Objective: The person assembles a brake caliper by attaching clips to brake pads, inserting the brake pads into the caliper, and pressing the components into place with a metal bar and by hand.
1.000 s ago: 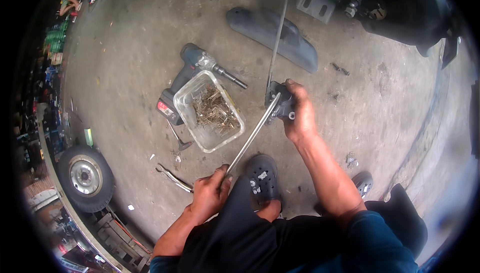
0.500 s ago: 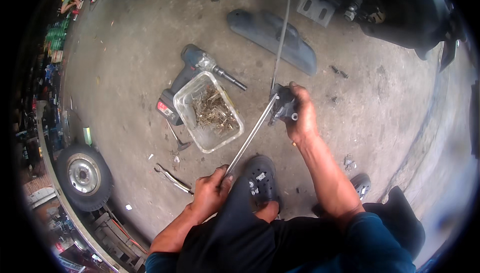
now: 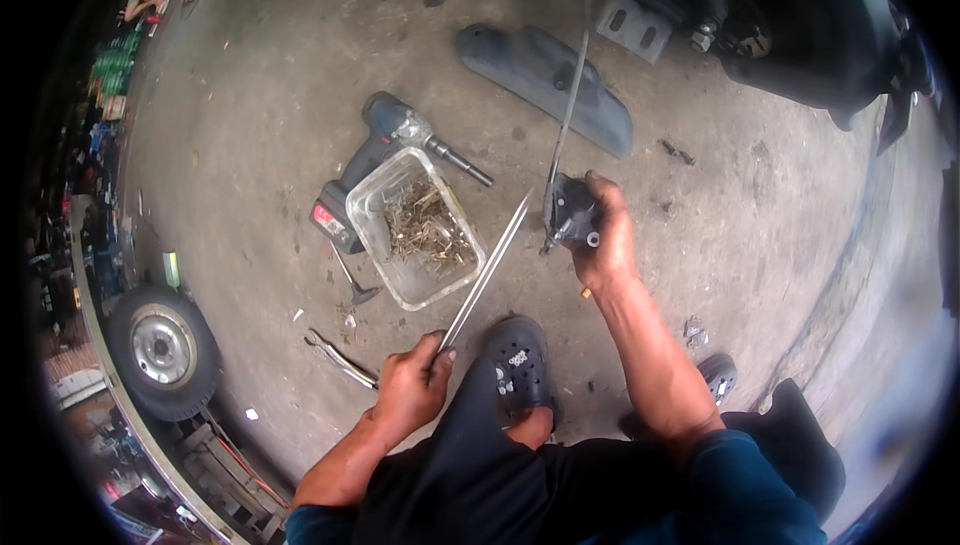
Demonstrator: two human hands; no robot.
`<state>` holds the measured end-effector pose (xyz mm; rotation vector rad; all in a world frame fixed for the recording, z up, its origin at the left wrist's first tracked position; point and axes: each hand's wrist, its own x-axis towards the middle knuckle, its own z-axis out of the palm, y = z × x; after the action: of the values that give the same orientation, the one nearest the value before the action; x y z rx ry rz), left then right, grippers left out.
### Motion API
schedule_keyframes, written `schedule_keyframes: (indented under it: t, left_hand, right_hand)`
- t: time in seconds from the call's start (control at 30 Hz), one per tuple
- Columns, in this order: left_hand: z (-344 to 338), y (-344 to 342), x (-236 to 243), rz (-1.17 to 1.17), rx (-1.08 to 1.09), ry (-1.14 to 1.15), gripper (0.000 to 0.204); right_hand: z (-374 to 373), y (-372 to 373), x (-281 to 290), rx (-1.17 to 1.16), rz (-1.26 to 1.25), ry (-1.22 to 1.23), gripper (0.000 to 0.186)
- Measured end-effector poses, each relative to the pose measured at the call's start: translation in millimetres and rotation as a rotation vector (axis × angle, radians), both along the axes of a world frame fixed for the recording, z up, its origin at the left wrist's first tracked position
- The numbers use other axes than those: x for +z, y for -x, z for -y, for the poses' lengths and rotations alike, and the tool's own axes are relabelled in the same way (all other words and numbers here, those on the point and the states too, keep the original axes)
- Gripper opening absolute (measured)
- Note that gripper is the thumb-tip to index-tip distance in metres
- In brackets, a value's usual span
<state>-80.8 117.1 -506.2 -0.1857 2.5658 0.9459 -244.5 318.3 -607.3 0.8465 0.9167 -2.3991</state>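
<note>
My left hand (image 3: 413, 380) is closed around the lower end of a long, thin silver rod-like tool (image 3: 487, 275). Its shaft looks doubled, and its grip end is hidden in my fist. The tip points up and right, ending a short gap left of a dark brake caliper (image 3: 573, 210). My right hand (image 3: 610, 245) grips that caliper from its right side, fingers curled behind it and thumb along the upper edge. A thin hose (image 3: 570, 115) runs from the caliper up toward the vehicle. Both hands are above the concrete floor, in front of my shoe (image 3: 520, 365).
Left of the tool stands a clear plastic tub (image 3: 405, 290) with small metal bits, against a cordless impact wrench (image 3: 365, 155). Pliers (image 3: 340, 357), a dark plastic cover (image 3: 540, 80) and bolts (image 3: 678, 152) lie around. A wheel (image 3: 165, 353) is at left, a vehicle's underside (image 3: 800, 45) upper right.
The tool's tip has come off the caliper and drawn back to its left, my left hand shifting slightly left. My right hand still holds the caliper, now turned a little.
</note>
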Motion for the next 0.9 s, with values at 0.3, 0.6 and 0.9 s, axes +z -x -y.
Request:
schedule_keyframes:
  t: [0.3,0.6,0.9]
  left_hand:
    - [-4.1,10.1,13.5,-0.057,0.053,-0.044,0.018]
    - [-17.9,11.9,22.8,-0.148,0.325,-0.194,0.011]
    - [14.7,-44.0,-30.5,0.182,0.231,-0.091,0.011]
  right_hand:
    - [0.5,2.7,-10.1,-0.008,-0.071,-0.086,0.033]
    - [3.7,-4.3,-19.5,-0.044,-0.063,-0.136,0.032]
    - [-14.0,1.5,-4.2,0.018,-0.097,0.258,0.077]
